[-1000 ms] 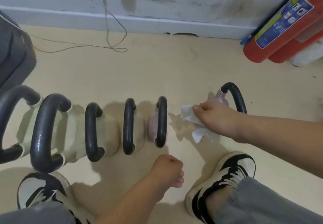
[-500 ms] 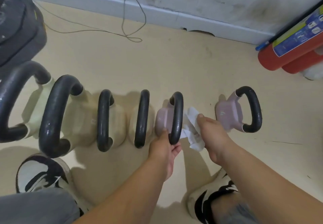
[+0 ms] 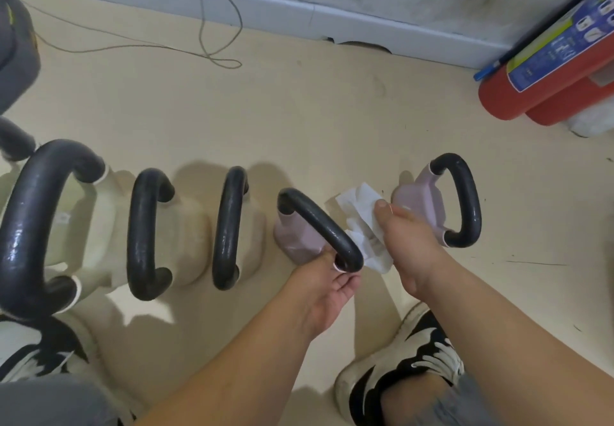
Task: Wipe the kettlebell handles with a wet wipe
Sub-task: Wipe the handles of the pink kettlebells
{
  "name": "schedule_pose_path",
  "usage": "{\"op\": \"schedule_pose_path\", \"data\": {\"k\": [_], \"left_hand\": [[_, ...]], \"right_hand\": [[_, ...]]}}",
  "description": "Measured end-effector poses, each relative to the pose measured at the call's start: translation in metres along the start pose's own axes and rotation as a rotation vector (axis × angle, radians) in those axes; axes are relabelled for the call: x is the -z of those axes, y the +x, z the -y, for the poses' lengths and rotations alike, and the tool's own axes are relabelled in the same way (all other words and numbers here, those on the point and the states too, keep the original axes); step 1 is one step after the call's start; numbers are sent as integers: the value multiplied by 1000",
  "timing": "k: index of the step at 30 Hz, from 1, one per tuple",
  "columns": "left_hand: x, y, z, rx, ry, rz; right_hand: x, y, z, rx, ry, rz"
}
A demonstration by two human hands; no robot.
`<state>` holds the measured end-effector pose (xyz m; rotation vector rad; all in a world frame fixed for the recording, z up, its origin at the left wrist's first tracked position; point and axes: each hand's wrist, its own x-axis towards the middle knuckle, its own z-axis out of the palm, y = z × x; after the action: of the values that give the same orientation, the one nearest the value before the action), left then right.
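six kettlebells stand on the floor. two are pink: the left pink kettlebell (image 3: 295,243) and the right pink kettlebell (image 3: 418,206). three are cream: the big cream kettlebell (image 3: 96,219), the middle cream kettlebell (image 3: 189,226) and the last cream kettlebell (image 3: 255,236). the sixth, the edge kettlebell (image 3: 13,141), shows only a bit at the far left. each has one black handle (image 3: 319,223), so six handles. there are two hands, the left hand (image 3: 322,292) and the right hand (image 3: 408,243), and one white wipe (image 3: 362,219). two shoes: the left shoe (image 3: 33,352) and the right shoe (image 3: 398,372). two red tanks: the red tank with the label (image 3: 518,93) and the plain red tank (image 3: 564,106). one thin cord (image 3: 206,50). one grey thing (image 3: 16,53).
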<state>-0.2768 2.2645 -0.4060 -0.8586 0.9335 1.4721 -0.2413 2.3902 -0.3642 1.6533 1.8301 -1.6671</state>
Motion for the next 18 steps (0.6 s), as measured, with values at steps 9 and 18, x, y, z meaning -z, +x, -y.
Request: {"op": "schedule_pose_path", "data": {"k": [9,18], "left_hand": [[-28,8,-9,-17,118,-63],[-38,16,-8,4,125,-80]], "right_hand": [[13,9,1,33,144,135],[27,14,-1,-78,452,142]]}}
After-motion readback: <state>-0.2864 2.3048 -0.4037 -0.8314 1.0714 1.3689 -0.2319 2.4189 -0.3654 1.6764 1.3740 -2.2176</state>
